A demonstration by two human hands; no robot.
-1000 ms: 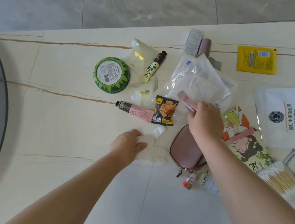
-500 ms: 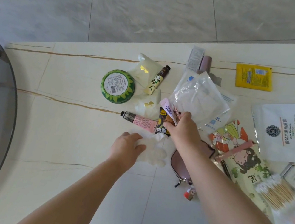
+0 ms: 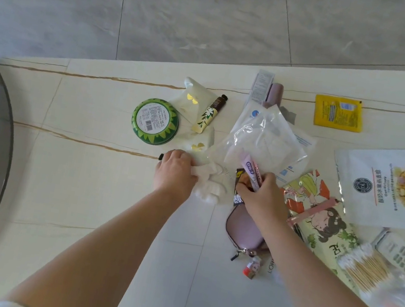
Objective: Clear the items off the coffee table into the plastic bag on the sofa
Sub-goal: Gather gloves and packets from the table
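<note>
At mid-frame, my left grip (image 3: 175, 173) clamped a white tissue wad (image 3: 208, 185) on the surface (image 3: 82, 186). My right grip (image 3: 263, 195) pinched a pink tube (image 3: 252, 173) and touched a dark snack packet (image 3: 238, 195) just right of it.

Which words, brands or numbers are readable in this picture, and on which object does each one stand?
"L'ORE", cut off by the right arm: white packet beside the pink pouch.
"Oat Crispy" and a round logo, its letters unclear: white cereal bag.
Green tin: barcode label, print too small.
Yellow sachet, small pink tube, remote control: blurred.
</note>
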